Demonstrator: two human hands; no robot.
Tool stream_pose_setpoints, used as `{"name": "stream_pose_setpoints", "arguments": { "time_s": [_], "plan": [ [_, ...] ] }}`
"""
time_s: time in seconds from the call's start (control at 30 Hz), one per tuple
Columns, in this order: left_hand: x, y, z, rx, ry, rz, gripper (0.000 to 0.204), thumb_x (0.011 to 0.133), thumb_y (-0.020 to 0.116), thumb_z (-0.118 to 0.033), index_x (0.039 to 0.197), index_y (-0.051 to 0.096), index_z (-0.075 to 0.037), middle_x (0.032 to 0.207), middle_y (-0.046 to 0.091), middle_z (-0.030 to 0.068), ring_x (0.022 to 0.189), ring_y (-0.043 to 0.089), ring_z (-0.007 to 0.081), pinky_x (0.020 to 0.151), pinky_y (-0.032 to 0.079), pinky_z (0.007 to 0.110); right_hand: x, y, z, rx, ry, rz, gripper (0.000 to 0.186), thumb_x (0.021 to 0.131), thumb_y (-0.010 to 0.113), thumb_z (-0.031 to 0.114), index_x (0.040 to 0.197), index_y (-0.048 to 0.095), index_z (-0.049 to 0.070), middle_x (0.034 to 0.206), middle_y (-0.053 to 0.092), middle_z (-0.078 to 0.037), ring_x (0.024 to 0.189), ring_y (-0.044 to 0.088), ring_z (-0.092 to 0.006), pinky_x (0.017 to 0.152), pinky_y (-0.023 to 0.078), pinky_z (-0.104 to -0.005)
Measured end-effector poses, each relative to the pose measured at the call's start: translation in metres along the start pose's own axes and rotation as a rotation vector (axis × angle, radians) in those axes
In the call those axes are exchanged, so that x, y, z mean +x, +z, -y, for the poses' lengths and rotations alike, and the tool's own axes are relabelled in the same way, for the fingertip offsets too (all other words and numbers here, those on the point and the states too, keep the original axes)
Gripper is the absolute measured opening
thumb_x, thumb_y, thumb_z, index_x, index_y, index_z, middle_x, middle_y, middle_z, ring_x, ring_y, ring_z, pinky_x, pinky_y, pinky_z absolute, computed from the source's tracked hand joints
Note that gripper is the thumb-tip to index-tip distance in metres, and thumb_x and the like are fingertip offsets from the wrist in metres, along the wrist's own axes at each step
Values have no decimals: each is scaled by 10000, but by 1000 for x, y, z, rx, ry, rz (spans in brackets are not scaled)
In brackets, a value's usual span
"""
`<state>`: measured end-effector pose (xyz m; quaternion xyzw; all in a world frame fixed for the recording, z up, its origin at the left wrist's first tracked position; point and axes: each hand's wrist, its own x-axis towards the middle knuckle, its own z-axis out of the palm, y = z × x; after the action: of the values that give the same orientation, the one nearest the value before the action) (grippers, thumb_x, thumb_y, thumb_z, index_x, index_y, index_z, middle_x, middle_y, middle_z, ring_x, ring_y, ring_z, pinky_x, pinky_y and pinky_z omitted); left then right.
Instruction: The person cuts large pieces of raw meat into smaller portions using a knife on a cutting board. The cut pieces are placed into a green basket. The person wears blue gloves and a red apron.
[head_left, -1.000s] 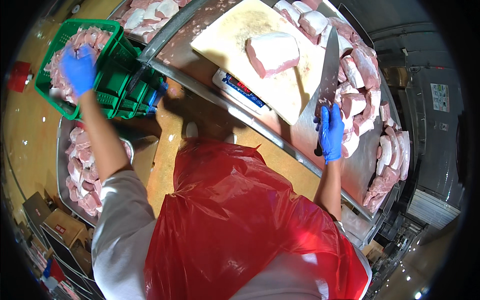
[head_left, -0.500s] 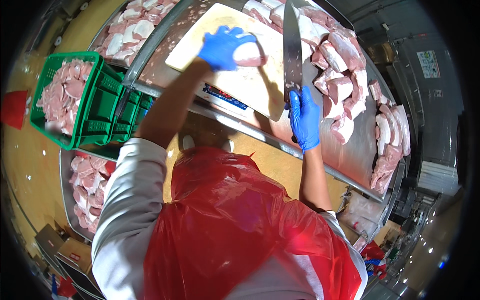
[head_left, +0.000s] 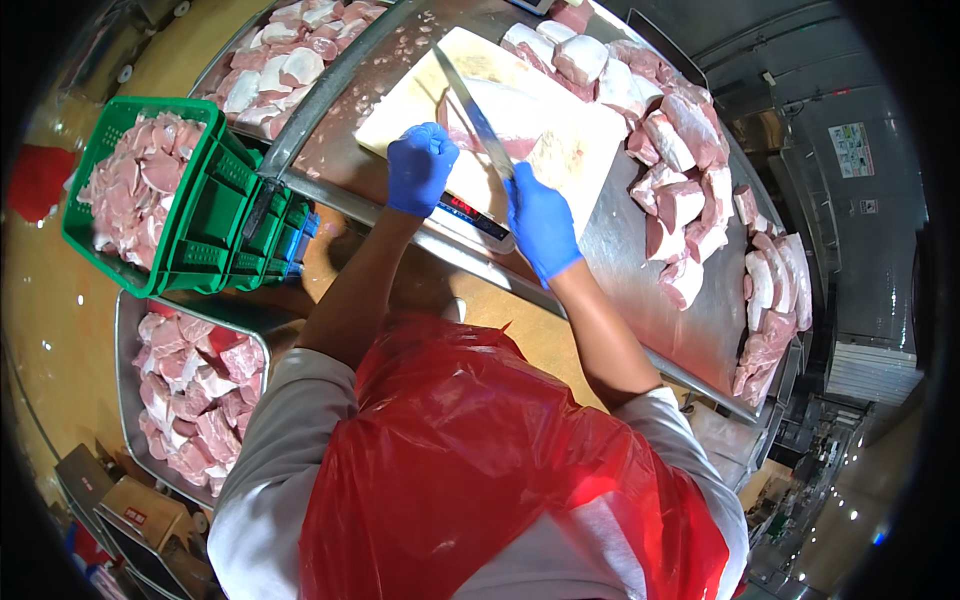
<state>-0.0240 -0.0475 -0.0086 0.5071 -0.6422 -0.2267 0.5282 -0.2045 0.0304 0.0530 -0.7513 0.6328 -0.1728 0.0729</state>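
Note:
My left hand, in a blue glove, is curled closed over the near-left part of the white cutting board; what its fingers hold, if anything, I cannot make out. My right hand, also gloved blue, grips a long knife whose blade points up and left diagonally across a pale pink block of meat on the board. Whether the blade touches the meat, I cannot tell. A scale with a red display shows under the board's near edge.
Cut meat pieces cover the right of the steel table. At left stand stacked green crates, the top one full of thin slices, a steel tub of meat below them and another meat tray behind.
My left hand moved from the green crate onto the board and now sits lower, curled. My right hand swung the knife leftward from upright beside the board to diagonal over the meat.

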Motion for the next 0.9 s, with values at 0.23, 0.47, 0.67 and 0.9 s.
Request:
{"name": "stream_pose_setpoints", "arguments": {
  "time_s": [0.23, 0.47, 0.67, 0.9],
  "plan": [
    [-2, -3, 20, 114, 114, 22, 176, 793, 704, -149, 699, 616, -29, 711, 607, 158, 690, 630, 345, 640, 504, 433, 72, 23, 43, -37, -105, 60, 177, 959, 506, 142, 1086, 515, 19, 855, 678, -275, 782, 678, -448, 688, 529, -558],
    [-3, -12, 8, 5, -239, 111, 230, 808, 752, -198, 732, 632, -17, 715, 650, 173, 663, 647, 321, 639, 517, 402, -23, -16, -23, -255, -75, 332, 278, 934, 523, 113, 1196, 465, 39, 836, 678, -265, 798, 676, -461, 698, 538, -553],
    [-10, -49, 29, -47, -113, -174, 165, 803, 757, -155, 741, 658, -38, 695, 664, 108, 615, 638, 206, 604, 508, 340, -85, -110, -47, -336, 3, 465, 205, 989, 543, 183, 1140, 488, 56, 699, 621, -292, 663, 629, -497, 567, 473, -579],
    [1, -106, 61, -270, -81, -111, 83, 832, 664, -9, 754, 690, -18, 699, 648, 34, 587, 570, 94, 563, 470, 263, -74, -69, -13, -10, 79, 144, 201, 1012, 554, 239, 1076, 476, 65, 705, 629, -273, 671, 631, -483, 569, 471, -576]
  ]
}}
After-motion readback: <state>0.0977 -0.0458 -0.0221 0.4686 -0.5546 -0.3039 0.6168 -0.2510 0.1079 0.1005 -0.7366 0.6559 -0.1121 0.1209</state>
